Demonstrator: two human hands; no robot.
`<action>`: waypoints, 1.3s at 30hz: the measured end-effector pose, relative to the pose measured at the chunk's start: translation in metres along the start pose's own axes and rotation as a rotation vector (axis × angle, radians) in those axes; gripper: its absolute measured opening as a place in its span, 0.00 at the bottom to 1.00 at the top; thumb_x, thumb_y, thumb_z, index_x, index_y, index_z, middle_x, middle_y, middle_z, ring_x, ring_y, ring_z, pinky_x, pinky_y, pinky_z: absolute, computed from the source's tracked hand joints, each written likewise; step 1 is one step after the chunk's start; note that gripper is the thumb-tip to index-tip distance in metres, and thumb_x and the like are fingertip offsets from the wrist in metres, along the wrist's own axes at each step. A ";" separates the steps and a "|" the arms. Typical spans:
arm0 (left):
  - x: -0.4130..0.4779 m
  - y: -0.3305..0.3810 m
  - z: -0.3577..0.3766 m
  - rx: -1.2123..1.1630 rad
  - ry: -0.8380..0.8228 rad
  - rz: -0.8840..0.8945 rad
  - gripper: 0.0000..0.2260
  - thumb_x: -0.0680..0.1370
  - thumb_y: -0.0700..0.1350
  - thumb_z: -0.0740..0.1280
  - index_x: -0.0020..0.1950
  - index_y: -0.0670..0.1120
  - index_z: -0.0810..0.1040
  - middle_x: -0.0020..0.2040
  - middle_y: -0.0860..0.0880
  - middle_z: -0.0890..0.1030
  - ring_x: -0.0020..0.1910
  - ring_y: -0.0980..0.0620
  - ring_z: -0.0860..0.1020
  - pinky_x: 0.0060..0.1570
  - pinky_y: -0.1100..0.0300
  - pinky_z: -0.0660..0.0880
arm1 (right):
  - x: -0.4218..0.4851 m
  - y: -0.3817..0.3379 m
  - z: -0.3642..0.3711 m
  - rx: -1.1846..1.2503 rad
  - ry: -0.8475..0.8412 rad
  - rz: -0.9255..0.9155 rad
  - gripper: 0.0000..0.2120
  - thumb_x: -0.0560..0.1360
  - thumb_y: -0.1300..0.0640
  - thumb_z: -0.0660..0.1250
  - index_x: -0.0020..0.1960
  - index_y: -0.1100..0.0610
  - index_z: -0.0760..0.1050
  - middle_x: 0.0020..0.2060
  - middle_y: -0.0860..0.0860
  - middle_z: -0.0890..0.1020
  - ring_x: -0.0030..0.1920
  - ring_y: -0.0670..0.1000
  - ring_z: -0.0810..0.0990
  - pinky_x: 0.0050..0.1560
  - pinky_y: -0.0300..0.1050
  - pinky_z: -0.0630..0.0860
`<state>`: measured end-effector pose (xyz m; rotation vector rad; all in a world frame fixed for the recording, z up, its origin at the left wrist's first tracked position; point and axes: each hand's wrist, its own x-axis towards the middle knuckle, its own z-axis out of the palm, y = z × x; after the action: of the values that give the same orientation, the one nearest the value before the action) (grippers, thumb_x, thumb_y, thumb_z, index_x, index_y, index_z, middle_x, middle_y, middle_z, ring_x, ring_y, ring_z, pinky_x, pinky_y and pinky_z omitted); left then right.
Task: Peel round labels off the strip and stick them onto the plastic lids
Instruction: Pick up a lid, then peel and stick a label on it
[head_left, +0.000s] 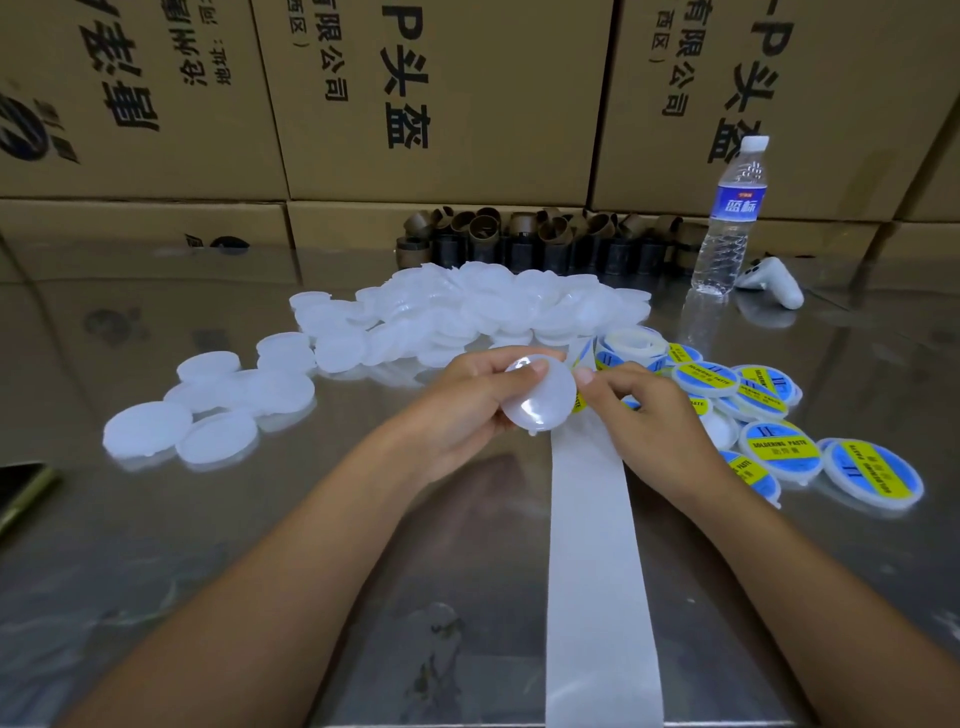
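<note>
Over strip (597, 519): left grip (467, 408) holds lid (540, 402), right grip (649, 410) pinches "SOLDERING PASTE" label (579, 403)

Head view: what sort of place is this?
Probably a warehouse or packing workshop: printed cardboard cartons stacked behind a steel table, a heap of blank plastic lids, and labelled lids piled at the right.

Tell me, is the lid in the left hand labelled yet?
Not labelled on the face shown: the round translucent white plastic lid in the left hand is bare, no print.
</note>
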<state>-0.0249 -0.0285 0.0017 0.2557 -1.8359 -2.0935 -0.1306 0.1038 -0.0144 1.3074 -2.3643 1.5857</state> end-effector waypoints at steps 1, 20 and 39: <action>0.000 -0.001 0.002 -0.035 0.013 -0.004 0.08 0.80 0.40 0.62 0.52 0.45 0.80 0.45 0.50 0.82 0.40 0.55 0.80 0.32 0.64 0.74 | 0.000 0.000 0.000 0.008 0.001 -0.002 0.19 0.77 0.47 0.62 0.38 0.61 0.78 0.41 0.61 0.76 0.42 0.52 0.71 0.39 0.40 0.64; 0.006 -0.009 0.007 -0.056 0.217 -0.124 0.11 0.83 0.40 0.56 0.53 0.38 0.78 0.51 0.39 0.81 0.44 0.48 0.82 0.42 0.55 0.81 | 0.006 0.000 -0.008 0.505 -0.047 0.186 0.22 0.73 0.74 0.64 0.53 0.47 0.74 0.36 0.45 0.83 0.41 0.48 0.79 0.44 0.41 0.74; 0.005 -0.012 0.014 0.158 0.113 -0.054 0.11 0.79 0.37 0.65 0.61 0.41 0.78 0.57 0.36 0.81 0.50 0.44 0.79 0.61 0.46 0.74 | 0.006 0.012 -0.002 -0.303 0.238 -0.234 0.14 0.71 0.57 0.73 0.57 0.52 0.81 0.46 0.46 0.70 0.50 0.48 0.68 0.45 0.31 0.62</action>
<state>-0.0365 -0.0164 -0.0078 0.4578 -1.9486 -1.9276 -0.1431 0.1035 -0.0201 1.2037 -2.1151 1.1885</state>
